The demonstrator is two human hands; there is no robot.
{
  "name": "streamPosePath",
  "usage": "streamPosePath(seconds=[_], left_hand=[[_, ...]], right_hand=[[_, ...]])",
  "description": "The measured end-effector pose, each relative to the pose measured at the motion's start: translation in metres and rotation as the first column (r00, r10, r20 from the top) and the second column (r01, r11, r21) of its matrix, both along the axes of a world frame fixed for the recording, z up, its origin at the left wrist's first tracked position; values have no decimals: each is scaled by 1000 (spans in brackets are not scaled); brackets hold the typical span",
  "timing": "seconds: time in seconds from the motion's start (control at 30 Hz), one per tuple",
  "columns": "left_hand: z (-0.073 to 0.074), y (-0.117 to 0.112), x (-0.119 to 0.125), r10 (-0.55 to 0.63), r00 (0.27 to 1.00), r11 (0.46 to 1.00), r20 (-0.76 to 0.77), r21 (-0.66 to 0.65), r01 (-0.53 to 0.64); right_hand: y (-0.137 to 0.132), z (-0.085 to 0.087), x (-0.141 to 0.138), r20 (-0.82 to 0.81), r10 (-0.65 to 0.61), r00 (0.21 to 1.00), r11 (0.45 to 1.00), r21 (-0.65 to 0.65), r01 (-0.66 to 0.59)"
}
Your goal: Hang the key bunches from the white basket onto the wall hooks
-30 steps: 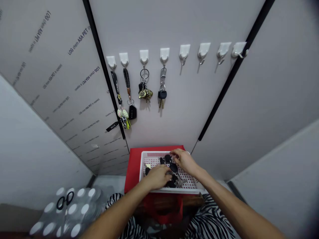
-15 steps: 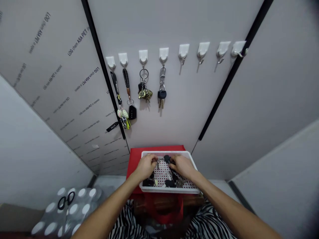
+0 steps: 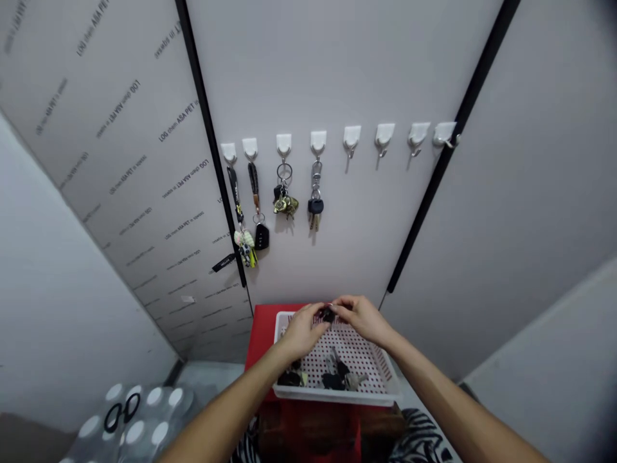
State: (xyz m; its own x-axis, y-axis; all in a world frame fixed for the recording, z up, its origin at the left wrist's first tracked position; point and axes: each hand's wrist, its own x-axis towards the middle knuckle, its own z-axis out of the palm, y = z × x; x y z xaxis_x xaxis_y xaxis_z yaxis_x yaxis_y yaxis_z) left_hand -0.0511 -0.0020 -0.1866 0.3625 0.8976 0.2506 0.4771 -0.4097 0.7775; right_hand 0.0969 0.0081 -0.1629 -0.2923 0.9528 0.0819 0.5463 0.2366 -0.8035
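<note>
Both hands meet above the far end of a white perforated basket (image 3: 385, 376) that rests on a red stool (image 3: 260, 334). My left hand (image 3: 303, 329) and my right hand (image 3: 360, 317) pinch a small black key (image 3: 328, 314) between their fingertips. More dark keys (image 3: 337, 376) lie loose in the basket near its front edge. On the wall above runs a row of white hooks (image 3: 351, 137). The four left hooks carry key bunches (image 3: 284, 199); the four right hooks are bare.
A black vertical strip (image 3: 212, 161) divides the wall panels at left, another (image 3: 434, 186) at right. A grey cushion with white dots (image 3: 130, 418) lies at the lower left. Zebra-patterned fabric (image 3: 419, 447) shows below the stool.
Both hands have risen out of the basket and come together on one black key. The view has tilted so the hooks sit lower in the picture.
</note>
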Motion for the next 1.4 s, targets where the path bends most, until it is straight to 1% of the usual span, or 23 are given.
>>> streamPosePath(seconds=[0.1, 0.17, 0.2, 0.27, 0.33, 0.43, 0.5, 0.57, 0.63, 0.7, 0.77, 0.83, 0.9, 1.0, 1.07, 1.1, 1.17, 1.2, 1.23, 1.27, 1.33, 1.4], left_hand=[[16, 7, 10, -37, 975, 995, 218, -84, 57], [32, 14, 15, -30, 942, 992, 334, -103, 69], [42, 19, 17, -19, 927, 993, 375, -100, 61], [68, 28, 22, 12, 903, 998, 429, -61, 16], [100, 35, 26, 44, 889, 998, 455, 16, -57], [147, 39, 31, 72, 893, 974, 445, 160, -158], [174, 39, 33, 80, 911, 953, 404, 238, -189], [194, 40, 36, 99, 934, 936, 342, 287, -205], [207, 42, 39, 128, 950, 925, 285, 310, -217], [215, 46, 41, 166, 958, 920, 234, 312, -236], [219, 50, 44, 202, 961, 923, 188, 293, -251], [220, 54, 45, 223, 963, 928, 152, 269, -258], [219, 57, 45, 223, 966, 933, 133, 258, -251], [213, 58, 43, 203, 971, 938, 129, 257, -231], [204, 56, 39, 193, 972, 945, 131, 240, -220], [196, 54, 36, 183, 975, 953, 130, 221, -208], [175, 49, 29, 143, 983, 974, 117, 162, -161], [161, 46, 25, 112, 988, 984, 104, 128, -125], [145, 41, 19, 76, 994, 992, 84, 93, -84], [127, 37, 14, 38, 997, 998, 62, 55, -41], [88, 26, 2, -29, 999, 999, 23, -40, 29], [49, 15, -10, -46, 999, 990, -19, -131, 43]], right_hand=[[5, 20, 1, -125, -18, 992, 999, -30, 14], [10, 40, 2, -170, -36, 985, 999, -2, 36], [13, 53, 1, -184, -44, 982, 998, 25, 49], [19, 83, 0, -206, -64, 977, 991, 104, 86], [24, 116, -3, -237, -91, 967, 970, 197, 140], [31, 163, -7, -335, -141, 932, 914, 317, 252], [38, 188, -8, -413, -162, 896, 872, 366, 326], [47, 205, -8, -476, -185, 860, 836, 384, 392], [56, 216, -7, -514, -228, 827, 802, 382, 459], [65, 220, -6, -524, -288, 801, 769, 372, 520], [73, 221, -5, -519, -340, 784, 749, 354, 559], [78, 218, -5, -512, -368, 776, 748, 332, 574], [82, 215, -6, -507, -374, 777, 759, 314, 570], [85, 209, -7, -500, -364, 786, 774, 308, 554], [83, 203, -4, -519, -345, 782, 780, 305, 546], [80, 199, -2, -535, -334, 776, 782, 302, 545], [73, 183, 4, -562, -320, 763, 783, 296, 547], [69, 171, 7, -562, -324, 761, 784, 291, 549], [63, 155, 11, -547, -337, 766, 788, 282, 548], [57, 136, 14, -515, -354, 781, 800, 266, 538], [42, 87, 16, -394, -374, 840, 854, 207, 478], [23, 34, 12, -215, -327, 920, 923, 137, 359]])
